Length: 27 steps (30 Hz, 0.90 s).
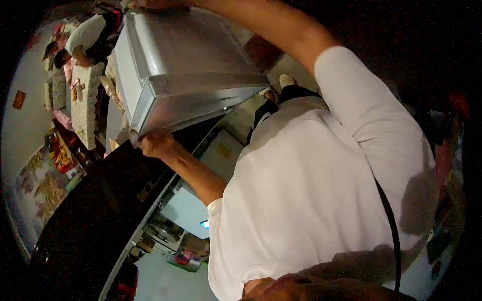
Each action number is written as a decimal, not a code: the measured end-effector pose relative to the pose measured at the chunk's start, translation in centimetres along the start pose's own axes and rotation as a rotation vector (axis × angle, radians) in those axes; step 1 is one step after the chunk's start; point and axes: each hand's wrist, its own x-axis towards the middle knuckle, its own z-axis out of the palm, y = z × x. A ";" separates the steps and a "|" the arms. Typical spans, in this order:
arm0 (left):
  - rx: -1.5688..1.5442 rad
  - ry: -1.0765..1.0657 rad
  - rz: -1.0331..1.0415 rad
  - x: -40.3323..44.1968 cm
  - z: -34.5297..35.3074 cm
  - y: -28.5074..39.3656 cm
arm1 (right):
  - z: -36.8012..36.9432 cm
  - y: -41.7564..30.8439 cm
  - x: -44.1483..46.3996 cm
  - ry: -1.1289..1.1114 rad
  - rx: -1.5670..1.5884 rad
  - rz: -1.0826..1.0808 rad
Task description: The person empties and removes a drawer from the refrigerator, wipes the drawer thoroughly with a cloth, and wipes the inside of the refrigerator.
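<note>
Wall [30,123] in bg was dim; L hand [154,144] gripped white cabinet [201,52] low, R hand [150,3] hold unclear; slip could've tipped it.

Pale wall [25,133], dimly lit

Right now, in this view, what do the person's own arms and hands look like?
Both forearms are bare below the short, plain white fabric sleeves of a white shirt. The left hand shows no glove; the right hand sits at the dark top edge, too little shown to be sure. A thin black strap or cord crosses the shirt near the right shoulder.
</note>
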 end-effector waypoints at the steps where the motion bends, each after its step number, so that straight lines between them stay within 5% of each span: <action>1: 0.009 -0.063 -0.013 0.1 -0.9 0.3 | -0.3 0.0 0.7 -0.080 -0.160 -0.010; 4: 0.053 -0.107 -0.069 -0.3 0.6 0.8 | -1.4 0.0 2.1 -0.293 -0.595 -0.107; 6: 0.210 -0.256 0.088 0.3 -0.8 0.8 | -1.4 -0.7 2.7 -0.382 -0.742 -0.182; 8: 0.030 -0.056 -0.074 -0.2 -2.0 0.2 | -1.2 -1.6 2.9 -0.441 -0.806 -0.254; 9: 0.233 -0.117 0.114 -0.2 -2.4 -0.4 | -1.1 -2.0 2.9 -0.455 -0.797 -0.272; 12: 0.075 -0.140 -0.086 0.8 -4.4 -1.0 | -0.1 -3.6 1.4 -0.543 -0.519 -0.240; 14: 0.149 -0.166 -0.008 1.5 -5.3 -1.9 | 0.3 -3.4 -0.7 -0.606 -0.342 -0.201; 15: 0.104 -0.116 -0.037 1.6 -5.6 -2.1 | 1.1 -2.6 -2.3 -0.308 0.343 0.071; 18: 0.103 -0.081 -0.033 1.3 -5.4 -1.9 | -1.0 -3.8 -5.3 -0.362 0.762 0.001; 22: 0.137 -0.088 0.070 1.3 -5.7 -1.8 | -1.6 -4.3 -7.0 -0.256 0.733 -0.037; 26: 0.113 -0.186 -0.027 1.0 -5.5 -0.5 | 3.5 0.4 -3.2 -0.020 0.336 -0.074; 27: 0.254 -0.057 0.011 0.5 -2.5 0.0 | 4.8 2.8 -1.5 -0.021 0.334 -0.069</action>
